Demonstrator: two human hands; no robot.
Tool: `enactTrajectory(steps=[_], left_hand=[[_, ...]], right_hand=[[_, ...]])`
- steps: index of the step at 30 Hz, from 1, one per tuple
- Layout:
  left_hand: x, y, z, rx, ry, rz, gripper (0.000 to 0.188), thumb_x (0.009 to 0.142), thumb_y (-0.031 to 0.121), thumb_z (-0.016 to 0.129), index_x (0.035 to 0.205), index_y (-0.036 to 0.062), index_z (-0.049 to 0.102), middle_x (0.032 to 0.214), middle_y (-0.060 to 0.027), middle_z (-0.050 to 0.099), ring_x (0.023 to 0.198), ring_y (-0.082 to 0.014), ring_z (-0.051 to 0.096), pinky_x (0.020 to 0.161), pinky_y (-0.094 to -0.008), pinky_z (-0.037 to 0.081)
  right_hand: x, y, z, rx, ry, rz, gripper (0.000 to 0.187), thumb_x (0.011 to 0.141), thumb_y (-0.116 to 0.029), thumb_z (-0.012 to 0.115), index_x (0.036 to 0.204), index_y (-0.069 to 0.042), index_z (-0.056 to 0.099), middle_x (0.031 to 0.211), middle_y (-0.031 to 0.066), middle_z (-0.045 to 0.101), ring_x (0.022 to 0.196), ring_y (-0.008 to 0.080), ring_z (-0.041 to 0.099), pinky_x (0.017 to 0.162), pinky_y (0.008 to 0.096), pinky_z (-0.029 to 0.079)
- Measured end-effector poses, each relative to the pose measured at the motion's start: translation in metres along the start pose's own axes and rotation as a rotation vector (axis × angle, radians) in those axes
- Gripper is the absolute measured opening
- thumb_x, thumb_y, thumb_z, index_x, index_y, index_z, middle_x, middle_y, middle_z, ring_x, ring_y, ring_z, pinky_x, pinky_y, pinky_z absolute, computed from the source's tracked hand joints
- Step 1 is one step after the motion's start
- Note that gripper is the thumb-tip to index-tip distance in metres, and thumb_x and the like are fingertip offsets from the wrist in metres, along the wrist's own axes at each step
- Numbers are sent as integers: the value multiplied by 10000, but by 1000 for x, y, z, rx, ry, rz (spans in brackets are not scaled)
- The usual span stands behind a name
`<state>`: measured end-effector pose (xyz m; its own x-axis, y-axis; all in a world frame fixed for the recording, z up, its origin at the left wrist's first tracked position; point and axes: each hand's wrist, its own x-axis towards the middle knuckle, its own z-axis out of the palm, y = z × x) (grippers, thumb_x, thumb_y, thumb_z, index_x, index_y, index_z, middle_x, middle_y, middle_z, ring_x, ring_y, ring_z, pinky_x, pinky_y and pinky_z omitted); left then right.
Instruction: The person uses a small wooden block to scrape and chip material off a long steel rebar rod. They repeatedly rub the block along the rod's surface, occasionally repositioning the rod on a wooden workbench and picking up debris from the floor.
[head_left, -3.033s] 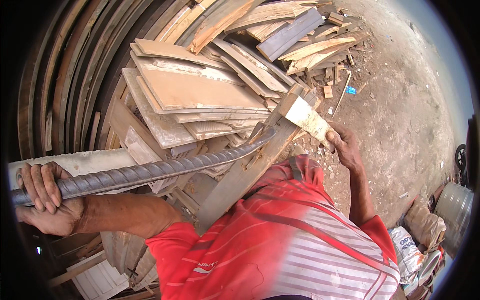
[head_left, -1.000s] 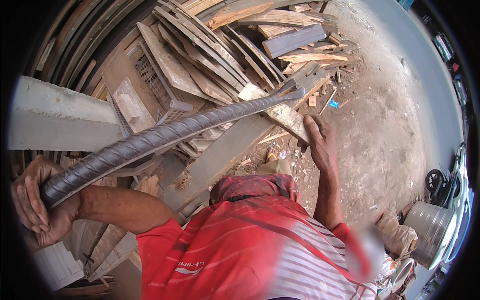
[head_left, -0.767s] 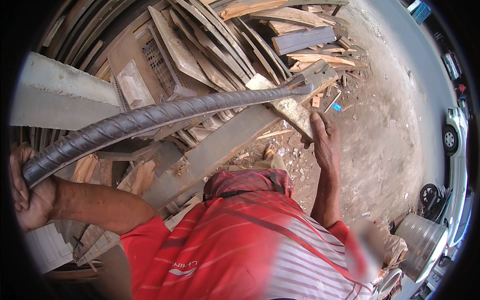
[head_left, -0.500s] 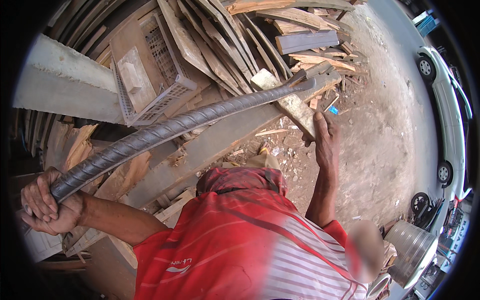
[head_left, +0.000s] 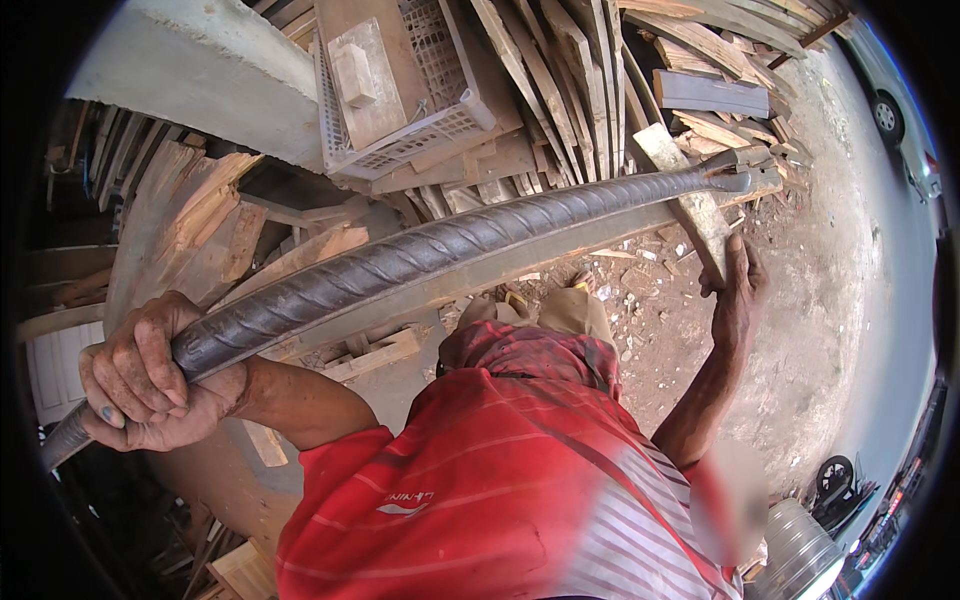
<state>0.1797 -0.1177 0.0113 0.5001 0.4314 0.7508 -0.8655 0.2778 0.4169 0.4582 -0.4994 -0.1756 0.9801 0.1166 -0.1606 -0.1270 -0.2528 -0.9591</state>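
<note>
My left hand [head_left: 155,375] is closed around the near end of a long ribbed steel pry bar [head_left: 450,245] at the left. The bar slants up to the right, and its narrowed far end lies by the tip of a long timber beam [head_left: 590,242]. In my right hand [head_left: 737,290], fingers and thumb grip the lower end of a pale, worn wood block [head_left: 703,228]. That block lies crosswise under the bar near its far end. How the bar's tip meets the beam is hard to make out.
Planks [head_left: 575,70] and split wood stand stacked at the back. A white plastic crate [head_left: 400,140] holds boards beside a concrete pillar [head_left: 200,75]. Splintered timber [head_left: 190,220] is at left. A dirt floor strewn with chips, a metal drum [head_left: 795,545] and a parked car lie rightward.
The view has swung left, so everything sits farther right in the picture. Both hands keep their holds, and the bar still rests across the block.
</note>
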Motion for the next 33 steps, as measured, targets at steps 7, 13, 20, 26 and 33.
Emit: enactTrajectory(steps=[7, 13, 20, 26, 33], left_hand=[[5, 24, -3, 81, 309, -50, 383, 943, 221, 492, 580, 175, 379, 475, 34, 369, 396, -87, 360, 551, -262, 388], [14, 53, 38, 236, 297, -48, 390, 933, 179, 478, 564, 189, 353, 470, 32, 360, 409, -104, 363, 592, -280, 406], [-9, 41, 48, 256, 338, 101, 373, 949, 168, 473, 591, 170, 369, 467, 31, 351, 420, -91, 360, 567, -255, 388], [-148, 5, -8, 90, 448, 334, 307, 1016, 245, 500, 738, 118, 466, 483, 46, 381, 370, -59, 335, 479, -222, 375], [-295, -29, -16, 37, 715, 483, 340, 1017, 266, 494, 717, 107, 474, 483, 26, 397, 375, -69, 332, 472, -224, 378]], right_hand=[[0, -5, -4, -41, -34, -39, 547, 975, -483, 595, 1109, 43, 664, 684, 62, 626, 557, 127, 596, 503, 267, 454], [3, -10, -1, -6, -96, -26, 569, 988, -465, 578, 1142, 79, 640, 700, 90, 642, 561, 122, 610, 492, 263, 464], [8, -2, -11, -29, -136, -73, 537, 998, -444, 570, 1121, 74, 642, 643, 85, 632, 534, 128, 605, 489, 268, 470], [9, -9, -15, -107, -181, -109, 522, 1001, -449, 569, 1129, 52, 641, 692, 71, 630, 555, 122, 595, 487, 255, 449], [7, -21, -19, -332, -232, -185, 510, 987, -432, 583, 1176, 39, 637, 846, 144, 681, 713, 172, 652, 630, 314, 516]])
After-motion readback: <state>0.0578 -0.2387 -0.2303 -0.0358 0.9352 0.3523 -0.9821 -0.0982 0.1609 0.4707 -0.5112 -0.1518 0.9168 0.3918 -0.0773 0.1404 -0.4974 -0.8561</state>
